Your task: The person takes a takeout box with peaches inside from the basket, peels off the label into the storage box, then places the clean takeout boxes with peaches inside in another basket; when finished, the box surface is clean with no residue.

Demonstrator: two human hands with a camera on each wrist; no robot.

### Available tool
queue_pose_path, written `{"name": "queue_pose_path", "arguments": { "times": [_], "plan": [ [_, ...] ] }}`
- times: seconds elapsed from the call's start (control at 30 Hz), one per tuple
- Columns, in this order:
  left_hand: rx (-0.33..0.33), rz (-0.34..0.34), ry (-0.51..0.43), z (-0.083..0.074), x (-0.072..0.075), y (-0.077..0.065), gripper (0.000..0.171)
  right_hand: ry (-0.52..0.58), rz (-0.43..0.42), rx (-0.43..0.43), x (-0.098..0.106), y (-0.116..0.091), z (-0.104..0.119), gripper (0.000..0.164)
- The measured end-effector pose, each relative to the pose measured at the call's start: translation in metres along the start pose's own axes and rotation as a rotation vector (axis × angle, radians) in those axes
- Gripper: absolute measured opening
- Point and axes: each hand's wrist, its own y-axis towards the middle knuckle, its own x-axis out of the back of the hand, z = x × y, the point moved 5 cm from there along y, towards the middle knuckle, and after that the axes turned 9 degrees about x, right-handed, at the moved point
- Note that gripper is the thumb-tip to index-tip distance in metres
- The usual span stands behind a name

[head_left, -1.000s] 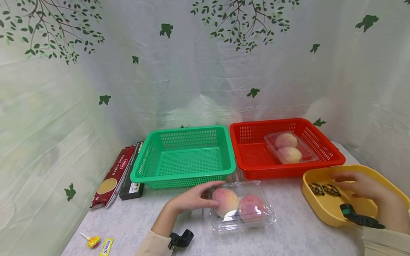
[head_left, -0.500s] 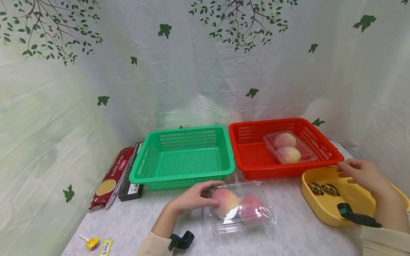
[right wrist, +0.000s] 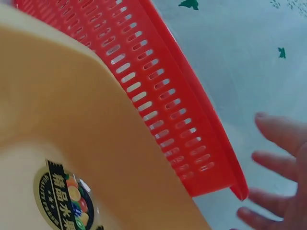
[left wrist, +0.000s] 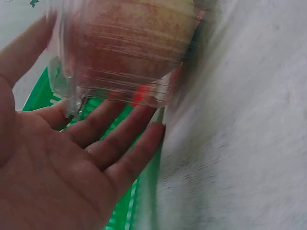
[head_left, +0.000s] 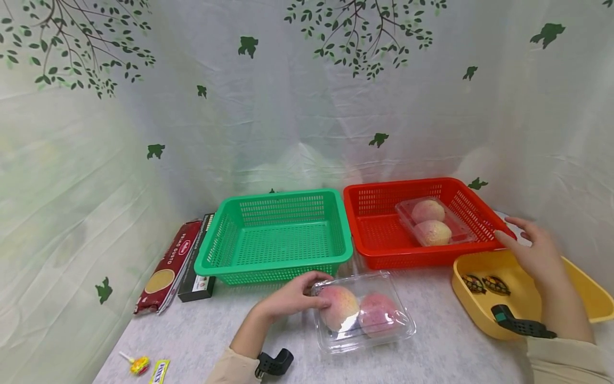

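A clear plastic clamshell box with two peach-like fruits lies at the front middle of the table. My left hand holds its left end. In the left wrist view the thumb lies along one side of the box and the fingers reach round the other. My right hand, its fingers spread and holding nothing, hovers over the back of a yellow bin, close to the corner of a red basket. Round fruit stickers lie inside the bin; one sticker shows large in the right wrist view.
Inside the red basket sits another clear box of two fruits. To its left stands a green basket, beside a black box and a dark red packet. A lollipop and a yellow sweet lie front left.
My right hand has risen from inside the yellow bin toward the red basket's corner, its fingers spreading. The box in my left hand has shifted slightly toward me.
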Motion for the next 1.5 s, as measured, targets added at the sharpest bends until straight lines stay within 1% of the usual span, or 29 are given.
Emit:
{"name": "queue_pose_path", "arguments": {
  "times": [0.1, 0.2, 0.33, 0.4, 0.5, 0.57, 0.63, 0.7, 0.77, 0.8, 0.9, 1.0, 1.07, 1.17, 1.23, 1.3, 1.5],
  "plan": [
    [0.020, 0.019, -0.049, 0.003, -0.003, 0.001, 0.056, 0.032, 0.108, 0.009, -0.007, 0.001, -0.004, 0.084],
    [0.034, 0.028, -0.103, 0.005, -0.005, 0.001, 0.057, 0.046, 0.178, 0.038, -0.013, 0.002, -0.006, 0.086],
    [0.025, 0.059, -0.194, 0.004, -0.008, 0.002, 0.063, 0.053, 0.212, 0.053, -0.017, 0.003, -0.008, 0.085],
    [0.000, 0.095, -0.253, 0.002, -0.010, 0.003, 0.066, 0.062, 0.221, 0.048, -0.018, 0.003, -0.008, 0.085],
    [-0.038, 0.137, -0.319, -0.002, -0.012, 0.004, 0.065, 0.072, 0.232, 0.036, -0.018, 0.002, -0.009, 0.086],
    [-0.063, 0.149, -0.326, -0.004, -0.012, 0.004, 0.061, 0.073, 0.234, 0.032, -0.018, 0.002, -0.008, 0.086],
    [-0.066, 0.148, -0.300, -0.005, -0.013, 0.004, 0.057, 0.071, 0.232, 0.031, -0.018, 0.002, -0.009, 0.086],
    [-0.062, 0.157, -0.271, -0.006, -0.014, 0.003, 0.054, 0.069, 0.231, 0.027, -0.018, 0.003, -0.009, 0.086],
    [-0.042, 0.174, -0.243, -0.006, -0.016, 0.002, 0.051, 0.068, 0.229, 0.024, -0.018, 0.003, -0.010, 0.087],
    [-0.029, 0.187, -0.237, -0.006, -0.017, 0.001, 0.050, 0.069, 0.229, 0.021, -0.018, 0.003, -0.010, 0.087],
    [-0.020, 0.239, -0.245, -0.007, -0.020, 0.000, 0.047, 0.069, 0.224, 0.022, -0.019, 0.003, -0.010, 0.087],
    [-0.020, 0.300, -0.269, -0.008, -0.023, -0.002, 0.047, 0.072, 0.221, 0.024, -0.019, 0.003, -0.011, 0.087],
    [-0.023, 0.328, -0.259, -0.008, -0.025, -0.003, 0.050, 0.072, 0.218, 0.025, -0.020, 0.003, -0.011, 0.087],
    [-0.004, 0.334, -0.233, -0.008, -0.026, -0.004, 0.056, 0.074, 0.219, 0.028, -0.020, 0.003, -0.011, 0.087],
    [0.002, 0.324, -0.216, -0.007, -0.026, -0.004, 0.057, 0.069, 0.218, 0.033, -0.020, 0.003, -0.011, 0.086],
    [0.009, 0.332, -0.240, -0.007, -0.027, -0.004, 0.057, 0.065, 0.219, 0.038, -0.020, 0.003, -0.010, 0.086],
    [-0.017, 0.428, -0.332, -0.010, -0.035, -0.004, 0.056, 0.055, 0.220, 0.041, -0.021, 0.001, -0.009, 0.087]
  ]
}}
